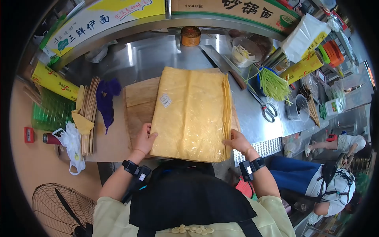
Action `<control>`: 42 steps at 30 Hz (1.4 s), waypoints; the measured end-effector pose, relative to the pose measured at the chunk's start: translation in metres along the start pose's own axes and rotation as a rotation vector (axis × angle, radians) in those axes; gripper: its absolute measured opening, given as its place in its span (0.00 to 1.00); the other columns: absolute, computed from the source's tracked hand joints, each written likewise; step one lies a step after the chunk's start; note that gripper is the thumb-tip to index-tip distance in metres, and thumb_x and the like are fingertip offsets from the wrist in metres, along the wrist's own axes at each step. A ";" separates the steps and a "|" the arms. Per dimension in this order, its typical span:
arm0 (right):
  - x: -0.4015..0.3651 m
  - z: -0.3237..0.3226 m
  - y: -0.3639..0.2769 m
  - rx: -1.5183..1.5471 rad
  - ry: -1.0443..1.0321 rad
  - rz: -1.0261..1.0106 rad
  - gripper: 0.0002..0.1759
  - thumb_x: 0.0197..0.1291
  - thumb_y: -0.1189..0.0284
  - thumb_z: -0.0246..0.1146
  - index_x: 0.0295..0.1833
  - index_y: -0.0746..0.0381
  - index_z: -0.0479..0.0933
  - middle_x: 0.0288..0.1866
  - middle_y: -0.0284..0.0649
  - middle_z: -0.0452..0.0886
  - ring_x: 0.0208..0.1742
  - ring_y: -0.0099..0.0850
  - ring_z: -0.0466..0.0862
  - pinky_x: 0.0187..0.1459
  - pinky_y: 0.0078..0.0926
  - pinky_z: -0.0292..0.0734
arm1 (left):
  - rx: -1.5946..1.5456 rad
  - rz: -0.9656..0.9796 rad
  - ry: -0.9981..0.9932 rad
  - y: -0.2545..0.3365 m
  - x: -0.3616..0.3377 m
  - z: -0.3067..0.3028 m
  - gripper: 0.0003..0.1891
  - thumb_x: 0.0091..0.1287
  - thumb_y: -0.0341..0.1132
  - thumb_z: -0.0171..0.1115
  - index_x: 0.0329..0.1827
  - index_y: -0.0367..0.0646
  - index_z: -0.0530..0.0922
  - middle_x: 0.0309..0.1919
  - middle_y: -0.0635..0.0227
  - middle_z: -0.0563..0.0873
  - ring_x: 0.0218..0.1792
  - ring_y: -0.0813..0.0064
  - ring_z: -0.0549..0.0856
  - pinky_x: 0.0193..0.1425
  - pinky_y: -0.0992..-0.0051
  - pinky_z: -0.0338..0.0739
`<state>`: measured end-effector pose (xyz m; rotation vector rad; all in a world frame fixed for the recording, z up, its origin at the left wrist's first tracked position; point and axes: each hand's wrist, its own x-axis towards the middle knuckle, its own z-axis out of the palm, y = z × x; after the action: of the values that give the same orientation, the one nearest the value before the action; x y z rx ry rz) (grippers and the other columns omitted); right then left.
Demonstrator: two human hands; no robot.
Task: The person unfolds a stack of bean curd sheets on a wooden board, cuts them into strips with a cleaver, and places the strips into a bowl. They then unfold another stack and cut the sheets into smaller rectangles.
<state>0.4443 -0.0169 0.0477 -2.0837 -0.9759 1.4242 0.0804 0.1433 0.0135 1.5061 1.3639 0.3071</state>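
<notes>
A thick, folded stack of yellow tofu skin sheets, glossy and with a small white label, lies over a wooden board. Its left edge, near the bottom corner, is pinched by my left hand, thumb on top. At the opposite edge, where the layers show, my right hand grips the lower right side. The undersides of the fingers are hidden beneath the stack. Both wrists wear black straps with small devices.
Beyond the board lie a cleaver and scissors, with cut green stalks nearby. Bamboo skewers and a purple cloth sit on the left. A wire-caged fan stands lower left. Other people are at right.
</notes>
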 end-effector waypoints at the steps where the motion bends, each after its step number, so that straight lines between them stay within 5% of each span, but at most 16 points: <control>1: 0.009 -0.006 0.015 0.030 0.013 0.052 0.19 0.56 0.71 0.69 0.51 0.67 0.75 0.37 0.41 0.82 0.35 0.31 0.83 0.34 0.31 0.78 | 0.129 0.152 0.100 0.006 -0.003 0.000 0.20 0.62 0.26 0.63 0.57 0.39 0.71 0.49 0.58 0.79 0.50 0.66 0.80 0.54 0.71 0.76; 3: 0.002 -0.017 -0.009 -0.316 0.248 -0.042 0.18 0.55 0.70 0.67 0.48 0.67 0.75 0.37 0.46 0.82 0.38 0.38 0.84 0.39 0.34 0.78 | 0.388 0.447 0.311 0.020 -0.006 -0.003 0.23 0.61 0.27 0.64 0.60 0.40 0.72 0.53 0.57 0.77 0.54 0.60 0.78 0.58 0.67 0.74; 5: 0.005 -0.022 -0.022 -0.536 0.432 -0.226 0.16 0.55 0.69 0.65 0.46 0.65 0.75 0.42 0.52 0.80 0.43 0.49 0.82 0.43 0.41 0.77 | 0.476 0.662 0.295 0.043 0.008 -0.014 0.25 0.59 0.29 0.66 0.61 0.40 0.72 0.54 0.58 0.76 0.51 0.59 0.77 0.59 0.65 0.73; 9: 0.029 0.000 -0.039 -0.480 0.391 -0.540 0.14 0.54 0.70 0.65 0.45 0.63 0.76 0.45 0.50 0.79 0.46 0.50 0.79 0.47 0.43 0.76 | 0.565 0.867 0.132 0.074 0.063 -0.014 0.23 0.58 0.32 0.68 0.58 0.44 0.77 0.56 0.65 0.76 0.58 0.61 0.74 0.63 0.66 0.71; 12: 0.035 0.014 -0.047 -0.651 0.276 -0.618 0.13 0.53 0.72 0.64 0.45 0.62 0.77 0.45 0.49 0.78 0.47 0.50 0.78 0.49 0.43 0.75 | 0.646 0.724 0.017 0.076 0.089 -0.007 0.18 0.57 0.33 0.69 0.53 0.48 0.80 0.53 0.70 0.77 0.56 0.63 0.74 0.62 0.68 0.72; 18: 0.028 0.016 -0.041 -0.597 0.336 -0.632 0.12 0.52 0.74 0.65 0.44 0.62 0.78 0.46 0.47 0.78 0.48 0.49 0.77 0.51 0.41 0.74 | 0.439 0.776 0.081 0.056 0.116 -0.005 0.11 0.57 0.30 0.68 0.43 0.47 0.81 0.43 0.70 0.80 0.48 0.62 0.77 0.56 0.67 0.74; 21: 0.027 0.016 -0.043 -0.579 0.328 -0.622 0.12 0.53 0.75 0.65 0.45 0.63 0.77 0.47 0.47 0.78 0.49 0.50 0.77 0.52 0.40 0.74 | 0.449 0.845 0.136 0.054 0.120 -0.007 0.07 0.60 0.27 0.67 0.39 0.43 0.79 0.35 0.70 0.81 0.41 0.68 0.81 0.49 0.71 0.76; 22: 0.027 0.016 -0.046 -0.579 0.326 -0.612 0.13 0.53 0.75 0.65 0.45 0.63 0.77 0.48 0.47 0.78 0.50 0.50 0.77 0.52 0.40 0.74 | 0.242 0.715 0.113 0.051 0.120 -0.008 0.06 0.61 0.26 0.66 0.39 0.42 0.78 0.35 0.70 0.81 0.40 0.71 0.81 0.47 0.73 0.76; 25: 0.025 0.028 -0.064 -0.417 0.371 -0.653 0.12 0.57 0.76 0.65 0.47 0.64 0.77 0.47 0.46 0.78 0.46 0.42 0.82 0.46 0.32 0.80 | -0.305 0.431 0.013 0.051 0.106 -0.001 0.04 0.65 0.23 0.62 0.38 0.40 0.76 0.33 0.71 0.81 0.36 0.79 0.82 0.41 0.78 0.77; 27: 0.027 0.044 -0.087 -0.025 0.179 -0.584 0.15 0.64 0.74 0.64 0.55 0.64 0.73 0.48 0.41 0.77 0.44 0.29 0.83 0.43 0.26 0.81 | -0.581 0.378 -0.104 0.075 0.066 0.001 0.04 0.65 0.21 0.60 0.37 0.39 0.75 0.33 0.71 0.81 0.35 0.82 0.81 0.39 0.81 0.76; 30: 0.027 0.069 -0.124 0.557 -0.306 -0.441 0.18 0.67 0.72 0.62 0.59 0.65 0.69 0.51 0.39 0.77 0.45 0.27 0.82 0.46 0.24 0.82 | -0.505 0.387 -0.256 0.099 0.023 0.009 0.05 0.64 0.20 0.61 0.38 0.39 0.75 0.35 0.70 0.82 0.36 0.81 0.82 0.41 0.81 0.77; 33: 0.028 0.086 -0.132 0.703 -0.445 -0.388 0.12 0.67 0.72 0.62 0.52 0.66 0.74 0.45 0.39 0.80 0.46 0.26 0.83 0.48 0.24 0.83 | -0.394 0.480 -0.236 0.102 0.005 0.015 0.07 0.62 0.20 0.63 0.40 0.39 0.76 0.35 0.70 0.82 0.35 0.81 0.82 0.41 0.81 0.77; 37: 0.018 0.086 -0.116 0.797 -0.420 -0.283 0.07 0.64 0.77 0.64 0.46 0.66 0.76 0.40 0.36 0.82 0.41 0.25 0.84 0.47 0.21 0.83 | 0.037 0.703 -0.129 0.109 -0.009 0.016 0.13 0.59 0.20 0.66 0.46 0.38 0.77 0.34 0.72 0.82 0.34 0.82 0.81 0.42 0.83 0.77; 42: 0.007 0.063 -0.061 0.820 -0.310 -0.205 0.08 0.64 0.80 0.62 0.48 0.66 0.78 0.40 0.37 0.83 0.40 0.23 0.84 0.45 0.19 0.82 | -0.114 0.529 -0.338 0.103 -0.007 0.029 0.18 0.59 0.19 0.64 0.53 0.39 0.77 0.42 0.70 0.80 0.37 0.81 0.80 0.43 0.82 0.76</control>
<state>0.3684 0.0261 0.0618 -1.1639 -0.5343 1.6843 0.1598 0.1409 0.0854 1.7146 0.6609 0.4276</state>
